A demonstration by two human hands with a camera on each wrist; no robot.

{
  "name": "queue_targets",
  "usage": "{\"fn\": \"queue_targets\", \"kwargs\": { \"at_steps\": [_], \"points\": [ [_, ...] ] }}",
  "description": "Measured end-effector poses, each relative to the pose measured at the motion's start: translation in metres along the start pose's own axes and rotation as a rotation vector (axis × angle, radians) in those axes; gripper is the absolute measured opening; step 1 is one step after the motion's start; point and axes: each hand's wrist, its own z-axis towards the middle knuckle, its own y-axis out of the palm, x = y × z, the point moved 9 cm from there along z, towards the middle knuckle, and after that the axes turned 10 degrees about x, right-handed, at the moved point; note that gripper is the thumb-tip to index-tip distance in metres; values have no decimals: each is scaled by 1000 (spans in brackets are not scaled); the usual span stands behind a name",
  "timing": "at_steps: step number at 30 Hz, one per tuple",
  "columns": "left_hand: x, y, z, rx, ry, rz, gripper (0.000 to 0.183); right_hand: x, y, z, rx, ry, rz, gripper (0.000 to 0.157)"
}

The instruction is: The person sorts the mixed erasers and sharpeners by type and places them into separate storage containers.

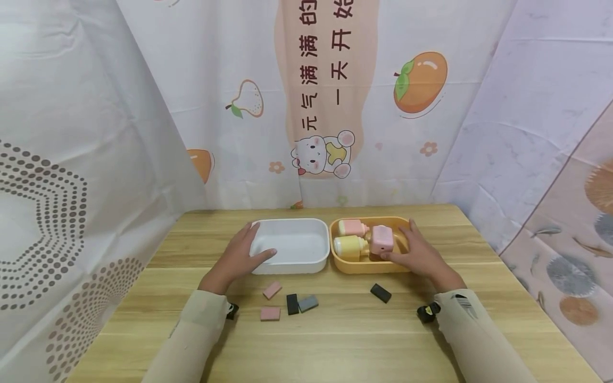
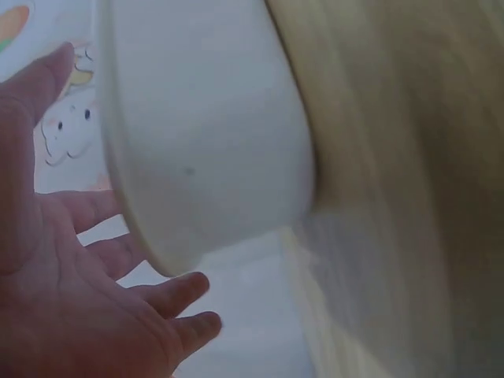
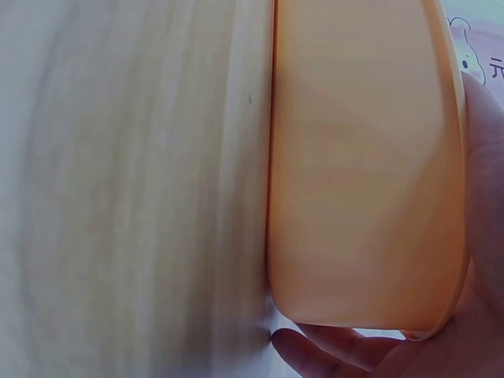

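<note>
At the near-left end of a white tray (image 1: 289,267) is my left hand (image 1: 241,254), its fingers spread at the rim and its thumb reaching over the front edge. The left wrist view has the left fingers (image 2: 169,295) loosely extended beside the tray's end. My right hand (image 1: 421,254) rests at the right end of an orange tray (image 1: 356,267), thumb over the front rim, fingers extended along the end. Inside the orange tray lie a pink bottle (image 1: 351,227), a yellow bottle (image 1: 349,247) and a pink cube-shaped bottle (image 1: 382,238), which is close to the right thumb.
In front of the trays lie several small flat blocks: two pink ones (image 1: 270,313), a black one (image 1: 292,304) and a grey one (image 1: 308,304). Another black block (image 1: 380,293) lies farther right. A printed curtain (image 1: 239,159) hangs behind the wooden table (image 1: 335,346).
</note>
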Motion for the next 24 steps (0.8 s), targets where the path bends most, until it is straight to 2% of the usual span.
{"fn": "queue_targets", "kwargs": {
  "at_steps": [5, 12, 24],
  "points": [
    [-12, 7, -2, -32, -33, -5, 110, -1, 1, -1, -2, 2, 13, 117],
    [-22, 14, -7, -74, -82, -62, 110, -2, 2, -1, 0, -1, 20, 116],
    [-17, 16, -9, -89, -69, 24, 109, 2, -1, 2, 16, -9, 16, 117]
  ]
}}
